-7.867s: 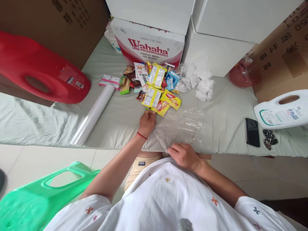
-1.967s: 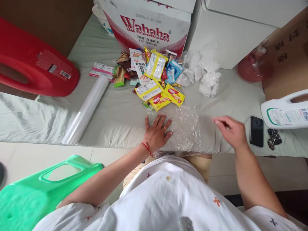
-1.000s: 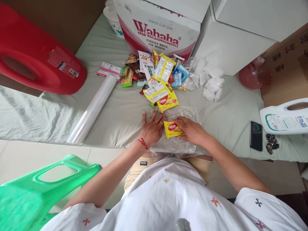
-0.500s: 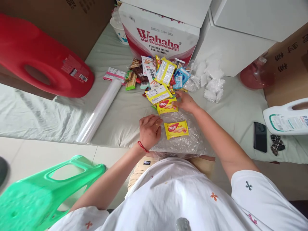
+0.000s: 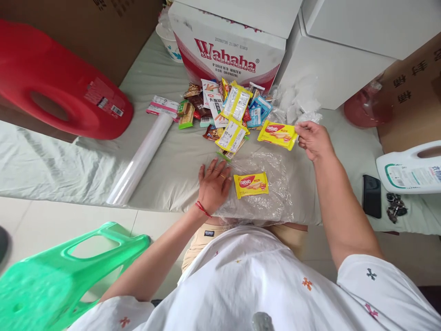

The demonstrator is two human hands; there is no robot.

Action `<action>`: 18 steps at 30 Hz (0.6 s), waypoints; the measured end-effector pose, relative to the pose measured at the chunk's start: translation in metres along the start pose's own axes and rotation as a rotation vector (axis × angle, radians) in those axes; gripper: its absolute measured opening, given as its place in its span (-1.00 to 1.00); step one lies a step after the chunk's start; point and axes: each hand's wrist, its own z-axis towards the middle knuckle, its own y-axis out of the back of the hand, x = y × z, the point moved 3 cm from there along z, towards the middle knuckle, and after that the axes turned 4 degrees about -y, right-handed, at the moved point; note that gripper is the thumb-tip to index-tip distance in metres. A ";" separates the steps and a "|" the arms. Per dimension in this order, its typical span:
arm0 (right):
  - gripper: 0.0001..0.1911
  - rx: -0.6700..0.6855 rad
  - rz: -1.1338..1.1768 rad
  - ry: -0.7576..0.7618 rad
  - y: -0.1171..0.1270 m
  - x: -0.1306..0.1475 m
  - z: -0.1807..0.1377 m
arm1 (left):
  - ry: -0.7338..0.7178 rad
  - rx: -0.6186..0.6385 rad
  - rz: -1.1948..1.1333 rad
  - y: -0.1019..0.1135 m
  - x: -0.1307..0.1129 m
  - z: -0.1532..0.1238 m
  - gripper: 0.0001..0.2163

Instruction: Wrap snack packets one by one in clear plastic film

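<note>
My left hand [image 5: 214,184] lies flat with fingers spread on the left edge of a sheet of clear plastic film [image 5: 272,202] spread on the grey cloth. One yellow Nabati wafer pack [image 5: 251,184] lies on the film, just right of that hand. My right hand [image 5: 313,139] is closed on a second yellow Nabati wafer pack [image 5: 277,134], held in the air above the film's far right corner. Behind the film sits a pile of mixed snack packets [image 5: 227,110].
A roll of cling film [image 5: 141,158] lies at the left, beside a red jug [image 5: 58,92]. A Wahaha box [image 5: 225,57] and white boxes [image 5: 330,69] stand behind. Crumpled plastic bags [image 5: 296,103], a white detergent jug [image 5: 409,168], a phone [image 5: 372,195] and keys [image 5: 396,204] sit at the right. A green stool [image 5: 55,280] stands below.
My right hand laid one Nabati pack on the film, reached to the pile and lifted a second pack off to the right. My left hand's fingers have spread flat again.
</note>
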 end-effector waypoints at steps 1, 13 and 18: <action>-0.54 0.021 0.035 -0.001 0.003 0.003 -0.013 | 0.022 -0.038 -0.011 0.002 0.002 0.002 -0.63; -0.59 0.397 -0.248 -0.078 -0.073 -0.059 -0.084 | 0.275 -0.093 0.033 0.001 0.013 0.036 -0.33; -0.81 0.261 -0.546 0.110 -0.060 -0.043 -0.065 | 0.274 -0.062 -0.043 -0.001 0.016 0.042 -0.34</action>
